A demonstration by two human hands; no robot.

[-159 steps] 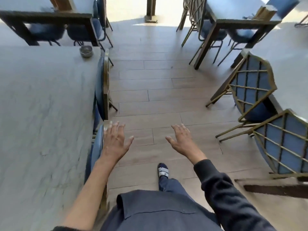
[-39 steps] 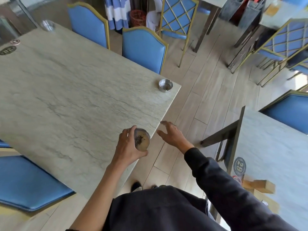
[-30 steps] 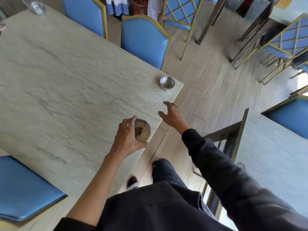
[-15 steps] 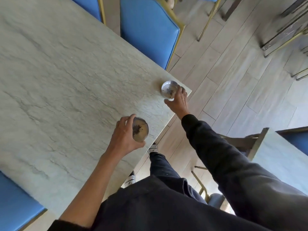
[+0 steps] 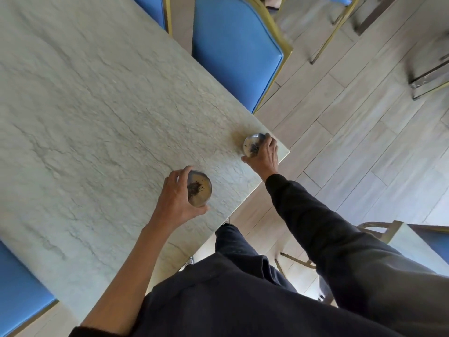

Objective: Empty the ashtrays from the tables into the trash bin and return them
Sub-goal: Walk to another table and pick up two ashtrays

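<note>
My left hand (image 5: pixel 177 200) grips a round metal ashtray (image 5: pixel 199 188) with dark ash in it, tilted toward me above the marble table (image 5: pixel 97 105). My right hand (image 5: pixel 264 156) is closed around a second, shinier ashtray (image 5: pixel 252 144), also tilted and holding ash, at the table's near right corner. Whether this second ashtray still touches the tabletop I cannot tell. The trash bin is out of view.
A blue chair with a gold frame (image 5: pixel 238 45) is pushed against the table's far side, another blue chair (image 5: pixel 150 10) stands to its left, and a blue seat (image 5: pixel 19 288) is at the lower left. Wood plank floor (image 5: pixel 352 132) lies right. Another table corner (image 5: pixel 413 242) sits at lower right.
My right hand reached forward to the ashtray at the table corner, closed around it and tipped it up. My left hand kept hold of the first ashtray. The view swung down toward the table.
</note>
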